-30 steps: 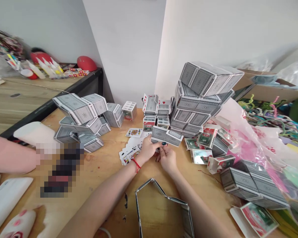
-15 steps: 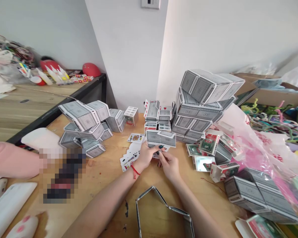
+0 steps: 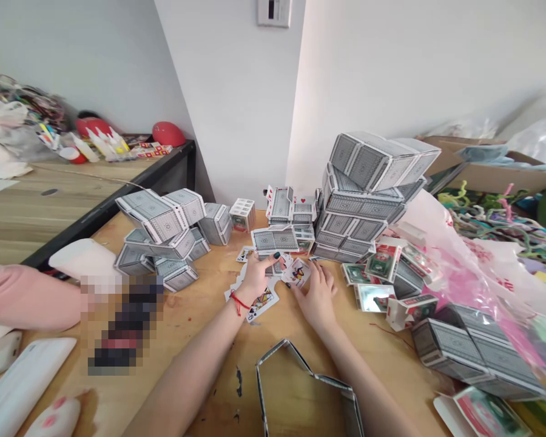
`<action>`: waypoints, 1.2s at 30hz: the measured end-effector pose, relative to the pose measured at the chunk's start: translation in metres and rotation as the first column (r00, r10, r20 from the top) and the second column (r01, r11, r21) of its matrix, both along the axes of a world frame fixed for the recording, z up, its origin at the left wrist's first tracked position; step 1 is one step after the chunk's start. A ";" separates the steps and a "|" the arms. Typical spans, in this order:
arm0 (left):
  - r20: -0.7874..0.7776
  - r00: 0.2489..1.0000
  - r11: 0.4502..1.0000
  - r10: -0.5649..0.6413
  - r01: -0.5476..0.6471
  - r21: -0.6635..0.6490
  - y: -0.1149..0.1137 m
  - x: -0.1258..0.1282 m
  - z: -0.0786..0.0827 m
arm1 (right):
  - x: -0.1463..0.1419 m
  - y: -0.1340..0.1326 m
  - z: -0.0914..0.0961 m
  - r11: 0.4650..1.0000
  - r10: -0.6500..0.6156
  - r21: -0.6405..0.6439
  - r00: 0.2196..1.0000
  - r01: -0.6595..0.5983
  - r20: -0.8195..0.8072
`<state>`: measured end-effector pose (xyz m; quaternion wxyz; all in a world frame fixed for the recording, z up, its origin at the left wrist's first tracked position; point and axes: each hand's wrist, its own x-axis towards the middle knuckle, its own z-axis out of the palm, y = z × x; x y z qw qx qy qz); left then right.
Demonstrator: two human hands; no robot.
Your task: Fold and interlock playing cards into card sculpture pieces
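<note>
My left hand point(image 3: 256, 278), wearing a red string bracelet, is closed on a folded piece of joined playing cards point(image 3: 275, 239) with grey patterned backs; its thumb lies across the near side. Between the thumb and fingers of my right hand point(image 3: 317, 296) is a single playing card point(image 3: 299, 272), face up with a coloured figure. Loose playing cards point(image 3: 262, 303) lie fanned on the table under and beside my left hand, partly hidden by it. Nearer to me, between my forearms, stands an angular open frame of joined cards point(image 3: 286, 347).
On the right rises a stack of card-built blocks point(image 3: 361, 200), with card boxes point(image 3: 382, 261) and plastic wrapping point(image 3: 473, 261) beside it. More card blocks point(image 3: 152, 218) are piled at the left. Behind my hands sits another card structure point(image 3: 281, 203). A pink cloth roll point(image 3: 22, 297) lies far left.
My hands have moved apart. The folded card piece has shifted left with my left hand, and my right hand now has a separate face-up card. More of the fanned cards shows.
</note>
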<state>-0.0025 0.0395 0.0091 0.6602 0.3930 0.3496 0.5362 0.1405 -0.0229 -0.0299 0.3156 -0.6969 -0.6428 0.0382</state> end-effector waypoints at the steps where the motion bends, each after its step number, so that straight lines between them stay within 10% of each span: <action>1: -0.004 1.000 1.000 -0.003 0.003 0.006 0.001 0.000 0.000 | 0.001 0.000 -0.001 1.000 -0.009 -0.010 1.000 0.009 0.008; 11: -0.079 0.990 0.983 -0.118 0.128 0.131 -0.004 0.002 0.005 | 0.021 0.010 0.003 0.999 -0.040 -0.027 0.908 0.032 -0.417; 19: -0.197 0.855 0.873 -0.480 0.488 -0.007 0.000 -0.009 0.010 | 0.061 0.023 0.010 0.994 0.034 0.008 0.237 -0.111 -0.971; 24: -0.245 0.681 0.720 -0.690 0.682 -0.132 0.000 -0.016 0.011 | 0.056 0.023 0.014 0.997 0.017 0.012 0.052 -0.081 -0.998; 28: -0.253 0.624 0.667 -0.739 0.728 -0.154 0.000 -0.017 0.012 | 0.051 0.021 0.018 0.996 0.053 0.051 0.030 -0.077 -0.998; 36: -0.257 0.621 0.666 -0.741 0.728 -0.163 -0.001 -0.015 0.013 | 0.047 0.024 0.011 0.997 0.060 0.050 0.230 -0.051 -0.971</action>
